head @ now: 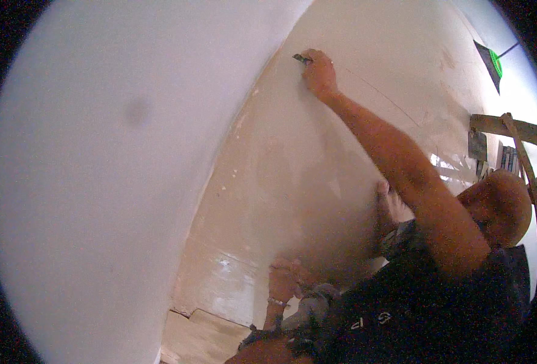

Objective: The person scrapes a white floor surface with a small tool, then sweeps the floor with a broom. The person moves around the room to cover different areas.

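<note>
Neither of my own hands can be made out in view. Before me a co-worker in a dark shirt (pixel 414 300) leans against a beige, smooth-coated wall (pixel 268 168). The co-worker's bare arm (pixel 386 150) stretches up across it. At its end, a hand (pixel 320 73) grips a small dark tool (pixel 302 58), close to where the wall meets a white surface. Lower down, a hand with a bead bracelet (pixel 285 278) is near the wall. Another hand (pixel 393 207) shows partly behind the outstretched arm; I cannot tell whose it is.
A broad white surface (pixel 104 182), probably the ceiling, fills the left. Wooden beams (pixel 507 127) cross at the right, near what looks like books (pixel 508 159). A green-rimmed object (pixel 495 63) is at the upper right. Below, the coating ends at a ragged edge (pixel 218 316).
</note>
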`<state>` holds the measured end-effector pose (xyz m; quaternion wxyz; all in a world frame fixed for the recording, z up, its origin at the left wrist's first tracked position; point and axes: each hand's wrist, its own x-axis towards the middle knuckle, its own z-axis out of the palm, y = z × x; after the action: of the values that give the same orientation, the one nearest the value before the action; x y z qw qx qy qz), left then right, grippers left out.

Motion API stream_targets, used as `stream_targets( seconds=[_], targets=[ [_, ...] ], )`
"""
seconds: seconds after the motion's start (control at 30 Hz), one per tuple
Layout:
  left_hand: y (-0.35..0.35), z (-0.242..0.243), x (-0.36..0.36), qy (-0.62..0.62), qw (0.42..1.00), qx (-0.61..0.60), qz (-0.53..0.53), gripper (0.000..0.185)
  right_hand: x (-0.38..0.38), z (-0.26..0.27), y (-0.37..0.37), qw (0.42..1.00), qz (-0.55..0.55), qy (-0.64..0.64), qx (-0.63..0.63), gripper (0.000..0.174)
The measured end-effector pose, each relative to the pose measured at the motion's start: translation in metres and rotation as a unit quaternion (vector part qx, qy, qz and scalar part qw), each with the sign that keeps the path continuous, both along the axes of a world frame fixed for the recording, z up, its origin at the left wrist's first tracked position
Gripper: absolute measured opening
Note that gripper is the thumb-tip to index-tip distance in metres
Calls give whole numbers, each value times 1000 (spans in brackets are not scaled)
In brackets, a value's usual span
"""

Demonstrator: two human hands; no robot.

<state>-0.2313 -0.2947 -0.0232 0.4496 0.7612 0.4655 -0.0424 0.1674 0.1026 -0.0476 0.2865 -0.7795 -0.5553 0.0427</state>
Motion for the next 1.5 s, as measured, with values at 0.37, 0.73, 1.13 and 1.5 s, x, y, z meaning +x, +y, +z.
stream_targets(
  seconds=[0.37, 0.73, 1.13, 1.5],
  targets=[
    [-7, -2, -3, -6, 996, 91, -18, 31, -40, -2, 14, 988, -61, -74, 125, 40],
    [17, 34, 16, -26, 987, -31, 158, 50, -44, 4, 30, 990, -78, -30, 117, 22],
    [9, 28, 10, 90, 972, -154, 152, 54, -37, -20, 43, 983, -59, -23, 171, 18],
    [-21, -16, -14, 95, 956, -211, 178, 63, -57, -11, 26, 990, -15, 12, 143, 18]
  ],
)
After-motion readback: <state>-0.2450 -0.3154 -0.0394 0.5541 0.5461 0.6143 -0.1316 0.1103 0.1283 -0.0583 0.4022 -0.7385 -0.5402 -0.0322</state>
